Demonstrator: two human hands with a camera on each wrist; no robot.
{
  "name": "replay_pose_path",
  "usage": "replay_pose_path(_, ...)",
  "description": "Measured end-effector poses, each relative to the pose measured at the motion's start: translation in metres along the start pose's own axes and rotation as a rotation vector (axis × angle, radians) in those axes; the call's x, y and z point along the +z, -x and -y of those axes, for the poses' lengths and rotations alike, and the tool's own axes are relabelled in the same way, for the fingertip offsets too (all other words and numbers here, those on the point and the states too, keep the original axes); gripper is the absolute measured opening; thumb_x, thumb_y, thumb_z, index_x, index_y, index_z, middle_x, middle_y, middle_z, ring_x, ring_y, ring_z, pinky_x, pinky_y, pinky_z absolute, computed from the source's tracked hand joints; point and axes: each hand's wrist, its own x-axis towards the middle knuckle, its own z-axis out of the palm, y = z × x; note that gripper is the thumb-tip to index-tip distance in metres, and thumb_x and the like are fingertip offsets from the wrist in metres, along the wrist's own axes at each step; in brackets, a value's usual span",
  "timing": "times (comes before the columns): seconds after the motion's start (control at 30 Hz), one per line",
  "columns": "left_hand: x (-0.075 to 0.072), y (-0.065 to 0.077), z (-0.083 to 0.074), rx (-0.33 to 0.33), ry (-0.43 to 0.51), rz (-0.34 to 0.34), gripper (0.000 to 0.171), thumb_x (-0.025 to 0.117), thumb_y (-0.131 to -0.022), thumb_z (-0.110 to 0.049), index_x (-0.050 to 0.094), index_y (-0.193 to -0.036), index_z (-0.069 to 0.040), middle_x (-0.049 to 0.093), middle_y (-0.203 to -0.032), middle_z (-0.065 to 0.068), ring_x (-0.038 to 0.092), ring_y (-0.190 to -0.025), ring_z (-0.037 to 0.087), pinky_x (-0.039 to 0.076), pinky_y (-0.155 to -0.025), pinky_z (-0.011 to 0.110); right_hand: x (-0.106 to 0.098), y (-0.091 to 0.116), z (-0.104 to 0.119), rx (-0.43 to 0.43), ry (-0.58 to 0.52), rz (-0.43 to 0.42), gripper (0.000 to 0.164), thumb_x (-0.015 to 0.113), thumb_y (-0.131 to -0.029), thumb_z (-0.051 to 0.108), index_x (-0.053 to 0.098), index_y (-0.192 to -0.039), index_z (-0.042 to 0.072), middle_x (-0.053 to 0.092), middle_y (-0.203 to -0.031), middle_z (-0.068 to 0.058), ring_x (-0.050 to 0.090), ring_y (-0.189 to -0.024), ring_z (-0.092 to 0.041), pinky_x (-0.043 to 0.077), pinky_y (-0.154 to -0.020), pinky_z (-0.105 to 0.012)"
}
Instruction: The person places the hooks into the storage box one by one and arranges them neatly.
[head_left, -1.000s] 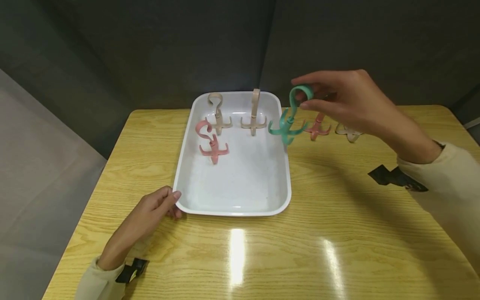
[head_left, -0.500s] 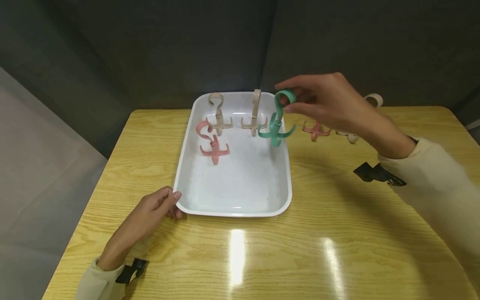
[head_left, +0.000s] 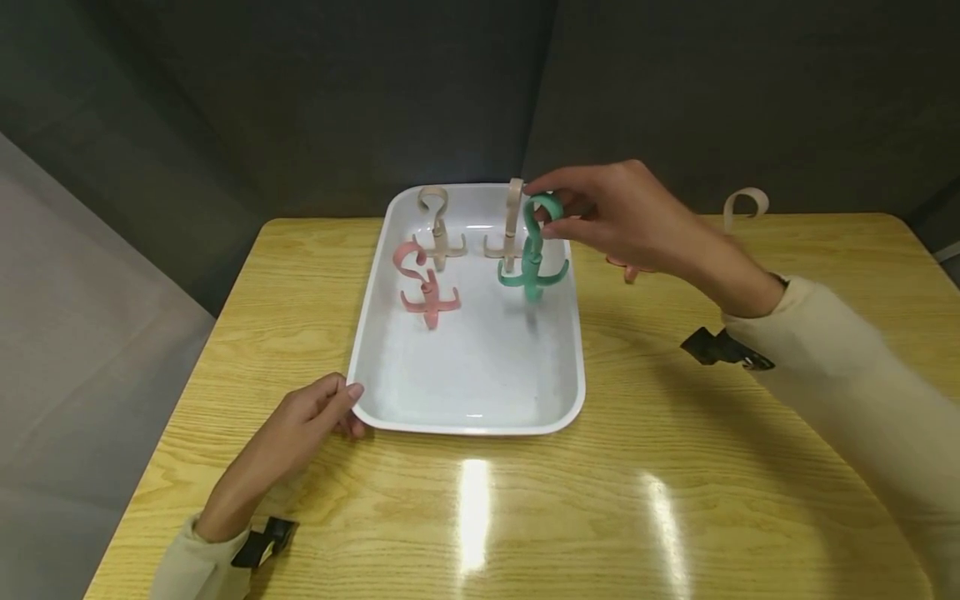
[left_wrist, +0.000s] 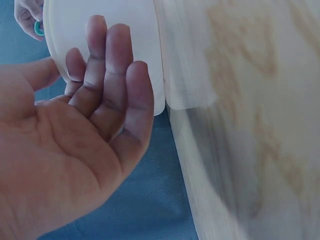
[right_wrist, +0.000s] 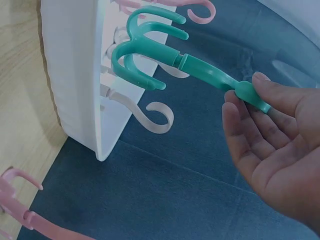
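Observation:
My right hand [head_left: 607, 212] pinches the curved top of a green multi-prong hook hanger [head_left: 532, 271], seen close in the right wrist view. Its prongs hang over the back right of a white tray [head_left: 576, 350]; a faint shadow lies below, so contact with the floor is unclear. Just behind it stands a beige hook hanger [head_left: 513, 218], partly covered. Another beige hook hanger [head_left: 438, 237] and a pink hook hanger [head_left: 429, 302] stand upright at the tray's left. At the front left corner my left hand [head_left: 307, 421] grips the tray rim, thumb on top and fingers beneath.
Right of the tray, a pink hook hanger [head_left: 630, 271] and a beige hook hanger [head_left: 747, 202] stand on the wooden table [head_left: 675, 433], mostly hidden by my right hand and forearm. A dark curtain [head_left: 337, 100] hangs behind the table's back edge.
My right hand has carried the green hook hanger leftward and lower, from above the tray's right rim to inside it. The left hand has stayed on the tray corner.

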Motion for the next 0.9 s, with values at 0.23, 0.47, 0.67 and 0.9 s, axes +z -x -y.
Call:
replay_pose_path(0.23,0.0,0.001,0.0,0.004,0.015,0.004,0.035,0.048,-0.114,-0.031,0.056,-0.094,-0.003,0.069,-0.083,0.006,0.071,-0.085,0.022,0.059,-0.082,0.034,0.012,-0.005,-0.002,0.032,-0.04,0.027,0.038,0.077,-0.095,0.001,0.069,-0.132,0.003,0.076,-0.109,-0.012,0.075,-0.1,-0.028,0.059,-0.09,-0.047)
replay_pose_path(0.47,0.002,0.002,-0.001,0.011,0.029,0.004,0.035,0.048,-0.114,-0.03,0.055,-0.092,-0.003,0.069,-0.082,0.007,0.071,-0.085,0.024,0.059,-0.08,0.035,0.025,-0.008,-0.009,0.03,-0.044,0.076,0.04,0.078,-0.093,0.0,0.069,-0.132,0.002,0.076,-0.109,-0.011,0.073,-0.098,-0.027,0.059,-0.089,-0.046)
replay_pose_path(0.67,0.002,0.003,-0.002,0.009,0.03,0.007,0.035,0.047,-0.114,-0.03,0.055,-0.092,-0.003,0.069,-0.082,0.008,0.07,-0.085,0.024,0.059,-0.08,0.035,0.032,-0.009,-0.015,0.026,-0.027,0.078,0.04,0.079,-0.092,0.001,0.069,-0.13,0.001,0.076,-0.107,-0.011,0.073,-0.095,-0.026,0.059,-0.085,-0.044)
replay_pose_path(0.9,0.002,0.004,-0.004,-0.002,0.039,0.017,0.037,0.047,-0.114,-0.031,0.054,-0.092,-0.003,0.069,-0.084,0.009,0.071,-0.087,0.025,0.059,-0.082,0.036,0.039,-0.012,-0.016,0.026,-0.033,0.083,0.043,0.082,-0.09,0.002,0.069,-0.13,0.0,0.076,-0.106,-0.012,0.074,-0.096,-0.025,0.059,-0.082,-0.042)
